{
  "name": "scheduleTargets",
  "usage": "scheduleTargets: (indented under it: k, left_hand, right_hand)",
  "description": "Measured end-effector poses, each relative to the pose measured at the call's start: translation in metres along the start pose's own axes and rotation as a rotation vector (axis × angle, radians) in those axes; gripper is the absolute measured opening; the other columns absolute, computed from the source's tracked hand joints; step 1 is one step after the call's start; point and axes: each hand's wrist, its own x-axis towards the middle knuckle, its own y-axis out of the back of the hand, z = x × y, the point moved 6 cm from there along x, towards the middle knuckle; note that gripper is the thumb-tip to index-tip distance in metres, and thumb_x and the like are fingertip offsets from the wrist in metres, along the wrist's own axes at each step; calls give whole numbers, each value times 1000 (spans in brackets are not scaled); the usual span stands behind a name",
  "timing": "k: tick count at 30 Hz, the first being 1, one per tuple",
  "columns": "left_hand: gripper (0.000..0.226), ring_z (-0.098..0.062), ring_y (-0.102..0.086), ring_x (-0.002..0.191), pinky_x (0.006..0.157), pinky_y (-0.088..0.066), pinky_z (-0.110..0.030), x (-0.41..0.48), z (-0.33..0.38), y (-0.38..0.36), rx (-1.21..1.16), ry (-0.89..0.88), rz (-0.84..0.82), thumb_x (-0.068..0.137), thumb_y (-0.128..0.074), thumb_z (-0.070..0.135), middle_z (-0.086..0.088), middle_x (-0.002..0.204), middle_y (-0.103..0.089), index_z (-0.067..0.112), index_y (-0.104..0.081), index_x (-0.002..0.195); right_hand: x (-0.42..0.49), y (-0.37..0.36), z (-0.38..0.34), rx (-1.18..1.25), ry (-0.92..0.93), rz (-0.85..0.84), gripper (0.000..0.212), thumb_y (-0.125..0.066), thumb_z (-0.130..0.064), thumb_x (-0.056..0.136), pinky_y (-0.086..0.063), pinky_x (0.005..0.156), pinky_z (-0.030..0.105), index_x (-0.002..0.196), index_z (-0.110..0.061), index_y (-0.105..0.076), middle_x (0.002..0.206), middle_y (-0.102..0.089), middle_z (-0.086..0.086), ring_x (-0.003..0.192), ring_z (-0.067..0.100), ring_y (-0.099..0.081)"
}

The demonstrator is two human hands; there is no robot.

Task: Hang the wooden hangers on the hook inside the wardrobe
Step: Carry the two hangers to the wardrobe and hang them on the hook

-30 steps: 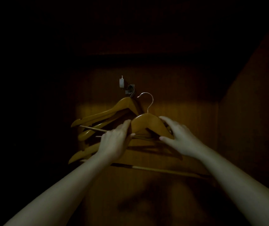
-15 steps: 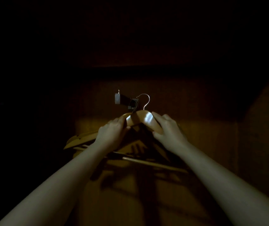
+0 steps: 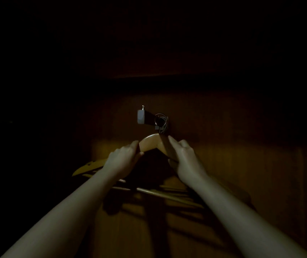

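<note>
— Hands, please.
— My left hand [image 3: 122,161] grips the left shoulder of the wooden hanger [image 3: 151,143], fingers curled over it. My right hand [image 3: 184,161] holds the right shoulder, thumb beneath, forefinger along the wood. They sit apart, one on each side.
— Hanger position?
— Peak just below the hook [image 3: 149,117] on the wardrobe's back panel [image 3: 242,155], with its wire loop [image 3: 160,120] at the hook's bar. I cannot tell whether it is seated. More hangers [image 3: 87,167] hang at lower left, dimly lit.
</note>
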Motion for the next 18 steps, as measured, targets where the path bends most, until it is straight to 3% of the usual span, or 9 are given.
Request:
scheduleTargets:
  k: [5,11,14,18]
  left_hand:
    - [42,-17,-59,91,75,-52,-30,2,-3,-6,-108,4,-29,97,-40,32,-4,112,-59,19,-32,137]
    - [39,-16,-61,85,71,-53,-30,1,-3,-10,-135,10,-21,97,-40,33,-1,101,-59,21,-34,133]
    - [40,-15,-57,83,63,-47,-24,2,-3,-13,-143,22,-28,97,-40,34,0,96,-56,20,-34,135]
    - [40,-19,-57,84,66,-47,-29,-1,-1,-18,-110,29,-9,98,-38,35,0,94,-54,19,-33,134]
  right_hand:
    - [-6,-8,0,-1,25,34,69,-50,-7,91,-54,83,30,148,-27,-17,132,-37,1,106,17,-53]
    - [-7,-10,3,-59,28,29,66,-46,-15,94,-47,95,34,149,-29,-11,146,-30,-3,125,20,-44]
    - [-9,-10,1,-93,29,11,66,-44,-17,95,-44,99,34,149,-30,-8,149,-26,-5,129,21,-41]
    - [-15,-9,-6,-115,10,-4,66,-44,-12,96,-47,93,34,149,-28,-9,148,-29,-1,124,24,-46]
